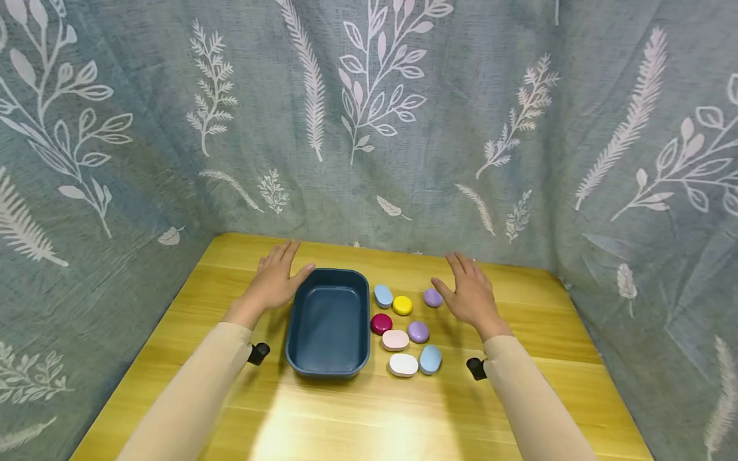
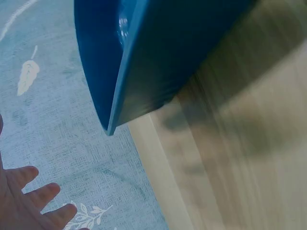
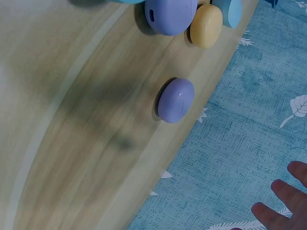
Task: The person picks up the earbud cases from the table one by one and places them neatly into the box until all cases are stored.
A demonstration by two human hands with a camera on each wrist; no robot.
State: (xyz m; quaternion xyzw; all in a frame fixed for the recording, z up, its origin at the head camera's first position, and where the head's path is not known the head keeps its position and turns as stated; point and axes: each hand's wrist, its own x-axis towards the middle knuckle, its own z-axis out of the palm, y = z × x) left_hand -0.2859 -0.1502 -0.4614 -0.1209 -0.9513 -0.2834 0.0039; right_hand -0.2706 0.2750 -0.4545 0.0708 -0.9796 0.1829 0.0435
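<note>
My left hand (image 1: pixel 274 280) hovers with straight fingers at the left side of a dark blue rectangular bin (image 1: pixel 330 323); in the head view I cannot tell whether the thumb touches its rim. The bare bottom of the bin shows. My right hand (image 1: pixel 469 296) holds nothing, its fingers spread above the table, nearest to a small purple rounded case (image 1: pixel 433 298). Between bin and right hand lie several similar cases: light blue (image 1: pixel 383 296), yellow (image 1: pixel 402 305), dark magenta (image 1: pixel 381 324), another purple (image 1: pixel 418 331), pink (image 1: pixel 395 340), white (image 1: pixel 403 365) and a second light blue (image 1: pixel 430 360).
A wooden table (image 1: pixel 230 397) carries everything. Grey-green curtains (image 1: pixel 259 128) with white leaf prints stand behind it and on both sides. Black wrist cameras sit under the left cuff (image 1: pixel 233 336) and right cuff (image 1: pixel 498 349).
</note>
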